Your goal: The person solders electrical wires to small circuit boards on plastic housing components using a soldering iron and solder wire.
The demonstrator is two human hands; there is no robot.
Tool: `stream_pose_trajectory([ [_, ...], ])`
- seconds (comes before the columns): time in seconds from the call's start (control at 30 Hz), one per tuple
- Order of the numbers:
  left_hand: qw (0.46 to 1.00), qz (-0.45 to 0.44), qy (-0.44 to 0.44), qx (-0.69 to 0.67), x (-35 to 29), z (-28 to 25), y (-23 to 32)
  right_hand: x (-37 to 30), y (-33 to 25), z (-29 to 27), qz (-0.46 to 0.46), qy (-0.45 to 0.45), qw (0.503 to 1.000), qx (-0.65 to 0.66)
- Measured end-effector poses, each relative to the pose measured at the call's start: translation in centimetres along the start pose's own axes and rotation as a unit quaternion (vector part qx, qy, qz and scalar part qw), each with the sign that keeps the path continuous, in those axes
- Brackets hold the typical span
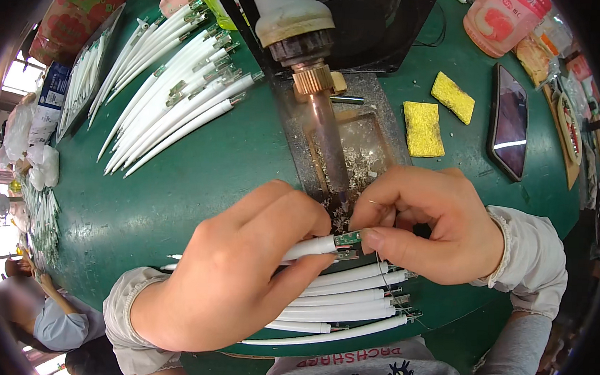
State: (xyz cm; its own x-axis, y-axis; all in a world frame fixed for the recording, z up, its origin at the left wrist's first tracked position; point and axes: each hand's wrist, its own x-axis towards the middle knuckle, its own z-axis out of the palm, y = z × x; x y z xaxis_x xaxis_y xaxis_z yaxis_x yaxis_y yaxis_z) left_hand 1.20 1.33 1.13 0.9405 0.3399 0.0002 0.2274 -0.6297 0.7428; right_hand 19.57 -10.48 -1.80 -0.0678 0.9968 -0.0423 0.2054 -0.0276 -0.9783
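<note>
Closest to your body, on the near side of the soldering iron (pixel 327 131), a row of white tubes (pixel 345 305) lies on the green counter (pixel 156 210), partly under your hands. Just above that row, your left hand (pixel 231 265), to the near left of the iron, is clamped with thumb and fingers around one white tube (pixel 312 247). That tube runs out between your hands, its green circuit board (pixel 347 239) pointing right, just below the iron's tip. Your right hand (pixel 437 225), to the near right of the iron, has its thumb touching the board's end; you cannot tell whether it grips the board. Beyond the tip, silvery scraps (pixel 362 163) lie around the iron. Farther off, to the iron's right, sit two yellow sponges (pixel 424 129), then a phone (pixel 510 124); to its left lies a bundle of white tubes (pixel 175 106). Farthest, to its upper right, stands a pink tub (pixel 504 25).
</note>
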Motion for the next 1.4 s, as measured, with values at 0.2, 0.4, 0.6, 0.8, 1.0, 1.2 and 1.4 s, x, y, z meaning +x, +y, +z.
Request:
stream_pose_trajectory([
  [0.2,0.965,-0.138,-0.064,-0.214,0.11,-0.11,-0.69,-0.10,-0.31,-0.05,0.032,0.011,0.999,0.021],
  [0.4,0.945,-0.183,-0.081,-0.260,0.10,-0.18,-0.54,0.01,-0.04,0.14,-0.001,0.017,1.000,0.015],
  [0.6,0.965,-0.141,-0.064,-0.212,0.09,0.18,-0.65,0.14,-0.27,0.22,-0.014,0.012,0.999,-0.039],
  [0.8,0.967,-0.140,-0.067,-0.204,0.16,0.20,-0.68,0.14,0.01,0.40,-0.010,0.021,0.999,-0.033],
  [1.0,0.961,-0.145,-0.052,-0.229,0.24,0.23,-0.80,0.14,-0.21,0.39,0.071,0.023,0.992,0.099],
  [1.2,0.954,-0.164,-0.019,-0.249,0.46,-0.23,-0.55,-0.01,-0.73,0.11,0.033,0.031,0.995,0.090],
  [1.4,0.963,-0.112,0.006,-0.245,0.52,-0.22,-0.91,-0.20,-0.60,0.10,-0.014,0.025,1.000,-0.011],
])
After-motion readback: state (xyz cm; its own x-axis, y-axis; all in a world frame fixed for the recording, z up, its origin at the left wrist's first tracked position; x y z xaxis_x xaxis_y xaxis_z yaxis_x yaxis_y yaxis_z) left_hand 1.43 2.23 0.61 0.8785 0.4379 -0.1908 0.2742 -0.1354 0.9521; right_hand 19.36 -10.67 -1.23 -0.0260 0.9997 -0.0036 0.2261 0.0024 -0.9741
